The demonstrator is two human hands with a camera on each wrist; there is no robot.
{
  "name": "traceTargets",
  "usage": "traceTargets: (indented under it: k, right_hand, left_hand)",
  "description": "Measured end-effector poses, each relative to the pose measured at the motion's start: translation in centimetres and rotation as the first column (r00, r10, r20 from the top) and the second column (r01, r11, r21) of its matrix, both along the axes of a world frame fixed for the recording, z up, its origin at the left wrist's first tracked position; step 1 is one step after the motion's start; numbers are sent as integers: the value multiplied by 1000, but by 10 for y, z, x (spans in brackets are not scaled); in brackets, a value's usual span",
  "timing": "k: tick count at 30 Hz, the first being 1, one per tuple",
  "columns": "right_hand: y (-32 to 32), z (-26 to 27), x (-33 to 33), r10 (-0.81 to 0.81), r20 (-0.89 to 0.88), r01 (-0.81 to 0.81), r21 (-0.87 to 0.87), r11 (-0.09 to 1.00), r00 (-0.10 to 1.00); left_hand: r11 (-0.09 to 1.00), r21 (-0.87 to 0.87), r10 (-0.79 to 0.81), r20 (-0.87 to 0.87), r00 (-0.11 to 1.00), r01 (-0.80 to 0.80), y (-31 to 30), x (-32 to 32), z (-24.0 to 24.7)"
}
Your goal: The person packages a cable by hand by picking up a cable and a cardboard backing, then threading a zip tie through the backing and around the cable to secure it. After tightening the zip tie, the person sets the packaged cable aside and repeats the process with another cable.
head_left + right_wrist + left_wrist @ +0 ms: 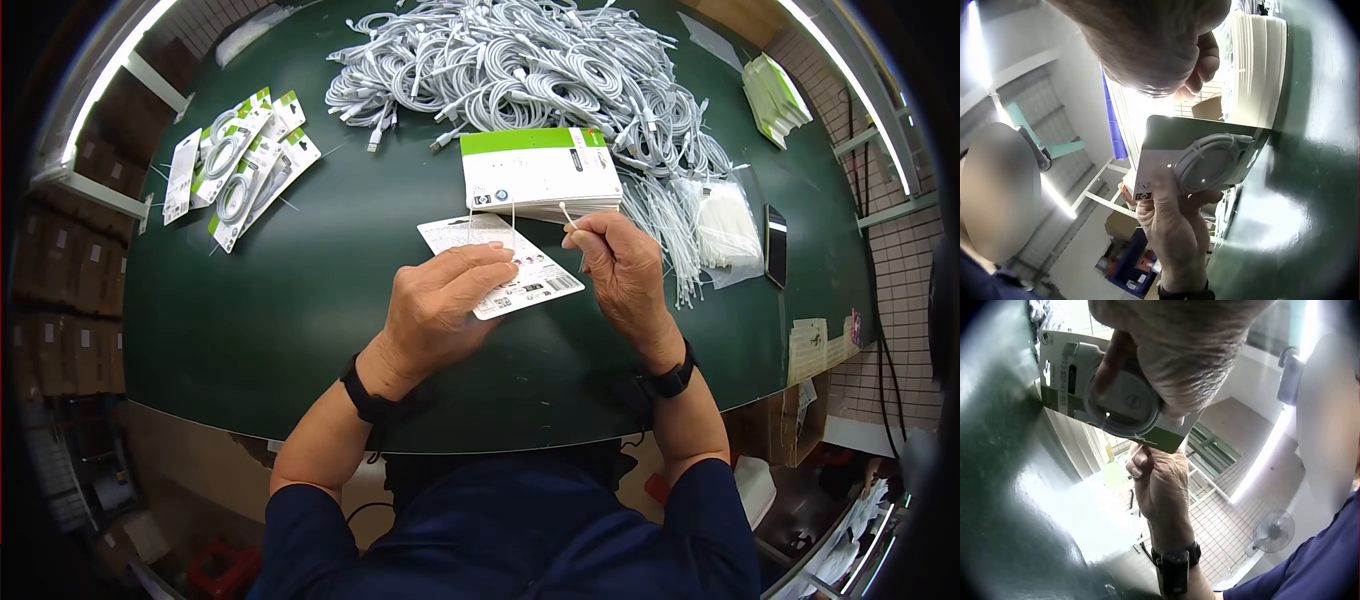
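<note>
My left hand (440, 295) holds a white and green printed cable card (545, 280) over the table, thumb and fingers gripping it from both faces. A coiled white charging cable (1184, 172) lies against the card's underside, as the right wrist view shows. Two thin white tie ends (514, 215) stand up from the card's upper face. To the right of the card, my right hand (625, 265) pinches a thin white cable tie (566, 213) between thumb and forefinger, its small head pointing up.
Just beyond the card stands a stack of printed cards (540, 175). Behind it spreads a big heap of coiled cables (520, 65). Loose ties (665, 225), a bag of ties (725, 230) and a phone (776, 247) lie at right. Several carded cables (265, 160) sit at left.
</note>
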State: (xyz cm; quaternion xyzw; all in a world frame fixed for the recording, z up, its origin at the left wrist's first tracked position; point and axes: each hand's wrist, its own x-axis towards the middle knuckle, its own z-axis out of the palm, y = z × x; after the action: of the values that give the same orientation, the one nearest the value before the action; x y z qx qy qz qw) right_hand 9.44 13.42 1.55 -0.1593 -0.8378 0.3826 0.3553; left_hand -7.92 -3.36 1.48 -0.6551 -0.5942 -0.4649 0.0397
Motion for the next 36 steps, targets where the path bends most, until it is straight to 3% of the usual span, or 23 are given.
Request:
traceTargets:
  k: [5, 10, 16, 22, 36]
  right_hand:
    - [-1, 6, 1, -1, -115, 7, 54, 998, 993]
    - [-15, 16, 7, 102, -377, -203, -239, 950, 921]
    - [-23, 14, 7, 175, -399, -318, -325, 891, 900]
    - [-23, 10, 8, 240, -356, -336, -237, 911, 903]
    - [-27, 14, 8, 250, -373, -377, -324, 868, 894]
  left_hand:
    - [999, 27, -16, 0, 1000, 16, 0, 1, -3]
    - [999, 22, -27, 34, 999, 27, 0, 0, -7]
    - [999, -15, -32, 66, 997, 33, -1, 1, -8]
    - [998, -20, -53, 59, 997, 54, -2, 4, -6]
    - [999, -14, -39, 50, 998, 39, -2, 2, -8]
